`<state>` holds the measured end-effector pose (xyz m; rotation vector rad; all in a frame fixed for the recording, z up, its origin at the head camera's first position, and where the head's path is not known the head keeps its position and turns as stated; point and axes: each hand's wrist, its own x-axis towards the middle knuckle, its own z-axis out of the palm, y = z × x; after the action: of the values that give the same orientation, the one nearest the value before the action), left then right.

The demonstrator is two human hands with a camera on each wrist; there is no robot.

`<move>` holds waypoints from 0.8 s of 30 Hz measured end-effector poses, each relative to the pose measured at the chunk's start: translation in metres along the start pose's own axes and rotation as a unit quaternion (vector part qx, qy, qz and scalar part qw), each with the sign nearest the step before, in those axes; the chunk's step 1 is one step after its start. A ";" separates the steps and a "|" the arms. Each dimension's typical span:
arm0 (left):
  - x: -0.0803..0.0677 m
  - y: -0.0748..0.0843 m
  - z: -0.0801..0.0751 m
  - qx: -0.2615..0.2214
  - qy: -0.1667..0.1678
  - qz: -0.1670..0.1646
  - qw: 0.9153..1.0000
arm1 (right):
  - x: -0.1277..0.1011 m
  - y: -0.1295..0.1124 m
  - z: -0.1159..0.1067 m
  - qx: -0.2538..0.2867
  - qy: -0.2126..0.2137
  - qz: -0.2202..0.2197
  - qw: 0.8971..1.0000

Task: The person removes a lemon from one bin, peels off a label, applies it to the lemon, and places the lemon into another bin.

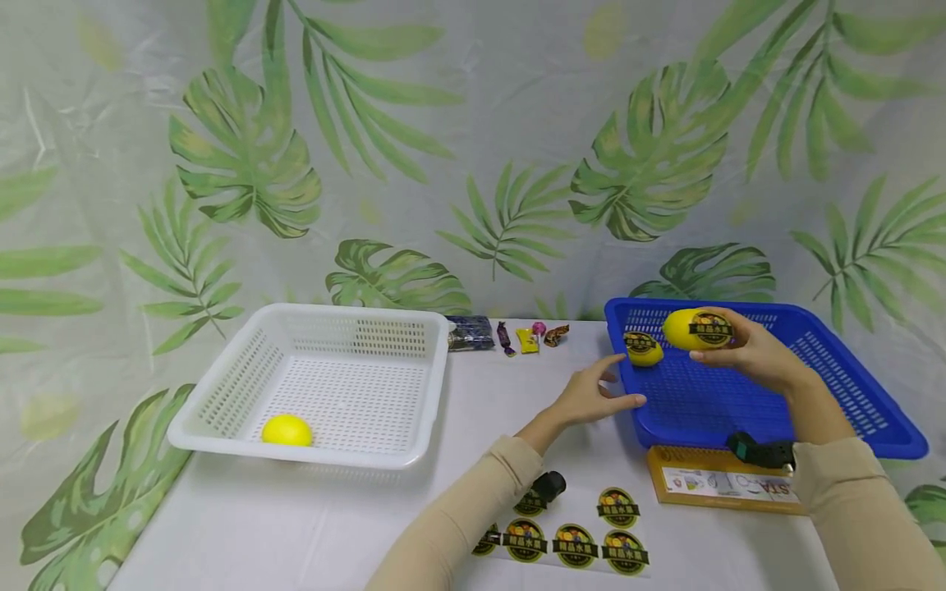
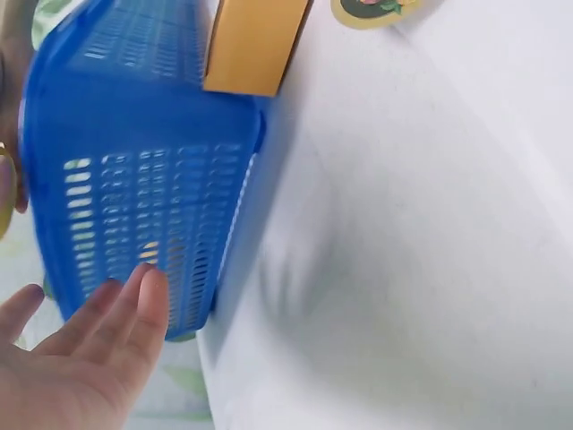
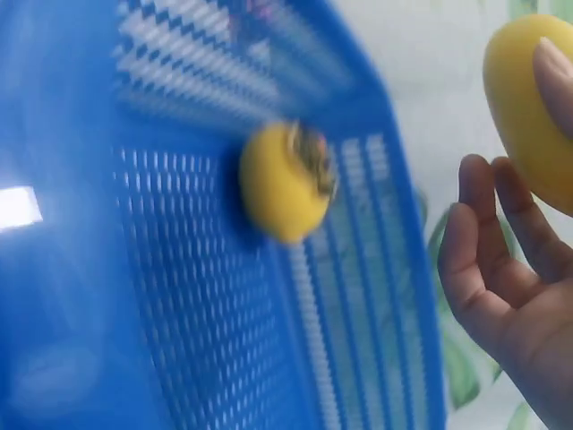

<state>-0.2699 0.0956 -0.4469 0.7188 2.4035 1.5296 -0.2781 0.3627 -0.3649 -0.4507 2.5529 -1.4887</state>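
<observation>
My right hand (image 1: 769, 357) holds a yellow lemon (image 1: 680, 328) above the blue basket (image 1: 724, 410). A round dark sticker (image 1: 711, 329) with printed characters is on this lemon's side. In the right wrist view my thumb lies across the lemon (image 3: 515, 98) while other fingers stand away from it. A second stickered lemon (image 1: 645, 353) rests in the basket's back left corner. My left hand (image 1: 594, 396) is at the basket's left rim, fingers and thumb spread, holding nothing. The left wrist view shows its fingers (image 2: 112, 322) extended in front of the perforated basket wall.
A white basket (image 1: 296, 453) on the left contains one plain lemon (image 1: 287, 430). Round stickers (image 1: 576, 546) lie on a sheet near the front. A wooden box (image 1: 658, 476) sits before the blue basket. Wrapped candies (image 1: 528, 341) and a dark packet (image 1: 470, 332) lie at the back.
</observation>
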 end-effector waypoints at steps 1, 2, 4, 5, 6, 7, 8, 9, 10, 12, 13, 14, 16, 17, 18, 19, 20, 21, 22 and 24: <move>0.002 0.000 0.002 0.004 -0.002 -0.002 1.000 | 0.003 0.004 -0.006 0.004 -0.008 0.014 1.000; 0.003 0.001 0.003 0.005 -0.003 -0.002 1.000 | 0.006 0.009 -0.012 0.010 -0.016 0.027 0.999; 0.003 0.000 0.005 0.005 -0.001 -0.007 1.000 | 0.012 0.018 -0.020 0.024 -0.030 0.048 0.998; 0.003 0.000 0.006 0.005 0.001 -0.008 1.000 | 0.015 0.023 -0.024 0.025 -0.036 0.056 0.997; 0.003 0.000 0.006 0.002 0.003 -0.010 1.000 | 0.017 0.027 -0.026 0.027 -0.040 0.065 0.997; 0.002 -0.001 0.006 -0.001 0.005 -0.011 1.000 | 0.019 0.032 -0.028 0.026 -0.044 0.073 0.996; 0.001 -0.002 0.007 -0.002 0.006 -0.012 1.000 | 0.021 0.036 -0.030 0.022 -0.045 0.081 0.995; 0.001 -0.003 0.008 -0.003 0.007 -0.013 1.000 | 0.022 0.040 -0.031 0.015 -0.046 0.089 0.995; 0.001 -0.004 0.008 -0.004 0.007 -0.014 1.000 | 0.023 0.045 -0.032 0.008 -0.049 0.094 0.994; 0.001 -0.004 0.009 -0.007 0.006 -0.015 1.000 | 0.026 0.053 -0.032 -0.006 -0.047 0.111 0.993; 0.001 -0.004 0.010 -0.007 0.006 -0.015 1.000 | 0.027 0.056 -0.033 -0.013 -0.047 0.116 0.992; 0.001 -0.004 0.010 -0.006 0.006 -0.015 1.000 | 0.028 0.059 -0.033 -0.020 -0.047 0.122 0.991; 0.002 -0.004 0.011 -0.004 0.006 -0.014 1.000 | 0.031 0.065 -0.033 -0.032 -0.049 0.135 0.989; 0.002 -0.003 0.010 -0.002 0.005 -0.014 1.000 | 0.033 0.068 -0.033 -0.038 -0.049 0.144 0.988; 0.002 -0.003 0.010 0.000 0.004 -0.014 1.000 | 0.035 0.071 -0.033 -0.043 -0.050 0.153 0.986; 0.002 -0.002 0.010 0.002 0.003 -0.014 1.000 | 0.037 0.073 -0.032 -0.046 -0.052 0.161 0.985; 0.002 -0.002 0.010 0.003 0.002 -0.014 1.000 | 0.039 0.075 -0.032 -0.049 -0.055 0.171 0.983; 0.002 -0.001 0.009 0.002 0.002 -0.015 1.000 | 0.041 0.077 -0.030 -0.049 -0.057 0.181 0.981; 0.002 -0.001 0.009 0.002 0.002 -0.015 1.000 | 0.044 0.078 -0.029 -0.049 -0.059 0.190 0.979; 0.001 0.000 0.008 -0.001 0.002 -0.016 1.000 | 0.048 0.081 -0.026 -0.052 -0.064 0.204 0.975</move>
<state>-0.2673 0.1029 -0.4503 0.6741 2.4055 1.5219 -0.3453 0.4057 -0.4219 -0.0240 2.4364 -1.1459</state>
